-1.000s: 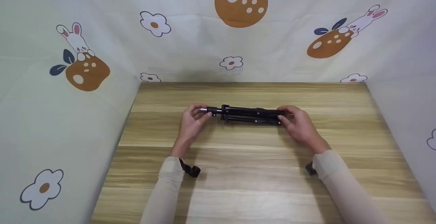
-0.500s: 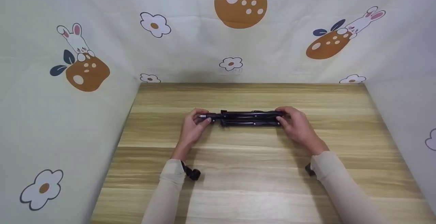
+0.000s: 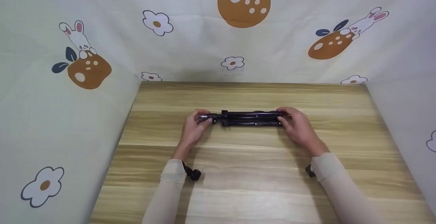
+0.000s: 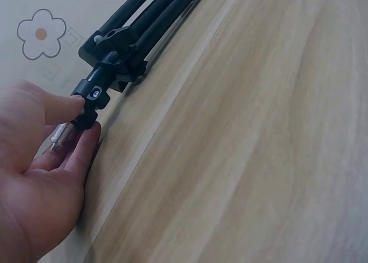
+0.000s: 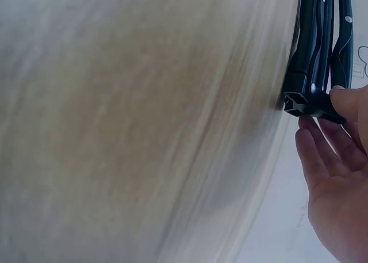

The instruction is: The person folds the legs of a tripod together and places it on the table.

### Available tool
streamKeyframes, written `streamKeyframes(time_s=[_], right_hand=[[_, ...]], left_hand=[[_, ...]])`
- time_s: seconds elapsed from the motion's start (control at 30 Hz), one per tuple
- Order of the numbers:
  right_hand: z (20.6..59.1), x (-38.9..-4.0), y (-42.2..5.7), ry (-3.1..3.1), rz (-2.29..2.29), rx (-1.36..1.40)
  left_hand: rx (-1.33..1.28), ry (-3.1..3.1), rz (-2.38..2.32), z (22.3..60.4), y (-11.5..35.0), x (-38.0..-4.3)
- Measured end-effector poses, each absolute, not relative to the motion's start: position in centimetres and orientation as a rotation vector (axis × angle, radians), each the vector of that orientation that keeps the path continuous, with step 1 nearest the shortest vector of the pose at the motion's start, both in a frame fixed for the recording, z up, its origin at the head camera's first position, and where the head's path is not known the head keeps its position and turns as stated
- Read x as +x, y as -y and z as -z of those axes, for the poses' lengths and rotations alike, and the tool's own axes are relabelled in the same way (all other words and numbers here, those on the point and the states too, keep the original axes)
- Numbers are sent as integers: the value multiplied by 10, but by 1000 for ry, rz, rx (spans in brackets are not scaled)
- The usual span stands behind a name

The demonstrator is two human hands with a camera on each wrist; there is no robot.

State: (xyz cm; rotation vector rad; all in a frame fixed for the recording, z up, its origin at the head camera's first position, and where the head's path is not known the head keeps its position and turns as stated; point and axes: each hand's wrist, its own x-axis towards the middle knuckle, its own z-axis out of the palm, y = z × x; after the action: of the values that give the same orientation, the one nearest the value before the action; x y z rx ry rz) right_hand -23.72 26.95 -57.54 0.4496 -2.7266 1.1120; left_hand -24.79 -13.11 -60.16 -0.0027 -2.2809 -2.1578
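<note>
A black folded tripod stand [image 3: 252, 118] lies crosswise on the wood-grain table, its legs folded together. Its narrow end with a silver screw tip points left. My left hand [image 3: 195, 128] pinches that end between thumb and fingers; in the left wrist view the thumb presses on the black collar [image 4: 92, 96] beside the silver tip [image 4: 60, 137]. At the other end, my right hand [image 3: 298, 125] holds the leg ends between thumb and fingers. The right wrist view shows the thumb on the leg ends [image 5: 313, 102], with fingers beneath them.
The wood-grain table [image 3: 252, 183] meets a pale cloth backdrop [image 3: 190, 47] printed with rabbits, oranges and flowers behind it and at both sides. A black wrist mount [image 3: 194, 174] juts inward from the left sleeve, and another [image 3: 310, 170] from the right.
Both hands have brought the tripod stand slightly toward the person, and its legs now lie more level and closer together. Over the last half second it has hardly moved.
</note>
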Motion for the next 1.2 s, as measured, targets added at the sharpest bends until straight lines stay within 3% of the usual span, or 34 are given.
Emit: streamKeyframes(time_s=[0.9, 1.2], right_hand=[[576, -234, -268, 2731, -1122, 448], [565, -237, -270, 2822, -1270, 426]], left_hand=[[6, 2305, 2159, 605, 133, -247], [-47, 2489, 1993, 584, 134, -246]])
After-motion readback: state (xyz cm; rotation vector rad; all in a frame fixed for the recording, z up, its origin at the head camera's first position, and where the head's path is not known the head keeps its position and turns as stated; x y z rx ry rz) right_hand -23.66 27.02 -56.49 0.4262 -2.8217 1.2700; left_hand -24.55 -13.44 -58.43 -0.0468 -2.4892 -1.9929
